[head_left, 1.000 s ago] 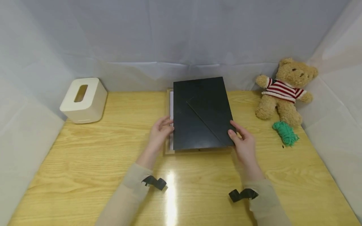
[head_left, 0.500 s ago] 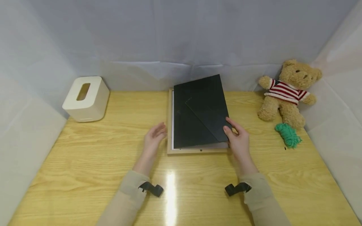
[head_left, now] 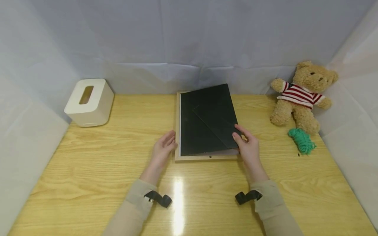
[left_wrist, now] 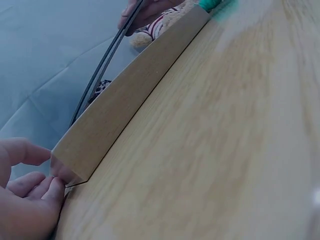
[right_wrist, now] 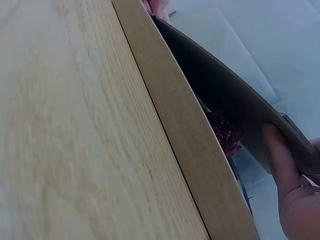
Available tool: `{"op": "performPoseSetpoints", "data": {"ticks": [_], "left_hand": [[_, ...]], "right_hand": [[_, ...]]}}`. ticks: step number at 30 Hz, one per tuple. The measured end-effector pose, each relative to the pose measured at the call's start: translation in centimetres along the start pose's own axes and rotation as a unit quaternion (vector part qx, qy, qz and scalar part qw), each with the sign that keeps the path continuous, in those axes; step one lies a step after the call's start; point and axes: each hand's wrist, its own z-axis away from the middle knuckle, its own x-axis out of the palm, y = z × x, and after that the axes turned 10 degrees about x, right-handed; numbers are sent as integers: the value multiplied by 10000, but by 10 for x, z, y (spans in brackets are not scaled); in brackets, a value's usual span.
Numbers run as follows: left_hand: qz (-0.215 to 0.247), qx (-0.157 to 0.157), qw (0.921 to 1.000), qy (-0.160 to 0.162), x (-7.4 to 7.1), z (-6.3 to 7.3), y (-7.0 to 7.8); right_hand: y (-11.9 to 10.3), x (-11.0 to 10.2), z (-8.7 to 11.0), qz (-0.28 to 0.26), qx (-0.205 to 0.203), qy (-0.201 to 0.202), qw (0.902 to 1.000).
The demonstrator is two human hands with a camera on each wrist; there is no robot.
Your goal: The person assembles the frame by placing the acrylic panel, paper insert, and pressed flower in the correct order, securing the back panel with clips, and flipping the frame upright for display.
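Observation:
A light wooden picture frame (head_left: 195, 159) lies face down on the table. Its black backing board (head_left: 203, 124), with a diagonal stand flap, is set in along the left side and tilted up on the right. My right hand (head_left: 250, 150) pinches the board near its lower right corner, thumb and fingers on opposite faces. Beside the frame's left edge, my left hand (head_left: 160, 150) touches the side with loosely bent fingers, close to the near corner in the left wrist view. Under the raised board, a dark reddish tuft (right_wrist: 230, 137) shows in the right wrist view.
At the back left stands a white tissue box (head_left: 88, 101). A teddy bear (head_left: 301, 95) in a striped sweater leans at the back right, with a green yarn bundle (head_left: 302, 141) by its foot. White cloth walls (head_left: 141, 39) enclose the table.
The board's left side has dropped into the frame while its right side stays raised in my right hand. My left hand let go of the board, moved away, then came to the frame's left edge.

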Motion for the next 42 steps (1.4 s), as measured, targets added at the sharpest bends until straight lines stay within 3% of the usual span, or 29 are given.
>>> {"op": "performPoseSetpoints", "data": {"ticks": [11,16,20,26,31,33,42], "left_hand": [[103,92,9999,-83,-1,0,-2],[92,93,9999,-90,1,0,-2],[15,39,10000,-38,1,0,-1],[-24,35,10000,13,1,1,1],[-25,46,10000,28,1,1,1],[-52,55,10000,35,1,2,1],[-101,103,9999,-44,0,2,2]], "right_hand": [[7,-1,-6,673,313,-264,9969],[9,-4,-8,1486,204,-283,9883],[6,-8,-10,2474,-26,-425,9680],[1,-11,-13,3660,-128,-914,9260],[-4,-16,-15,4401,-178,-1062,8914],[-5,-18,-17,4565,-230,-1116,8824],[-3,-20,-22,4948,-283,-1283,8590]]}}
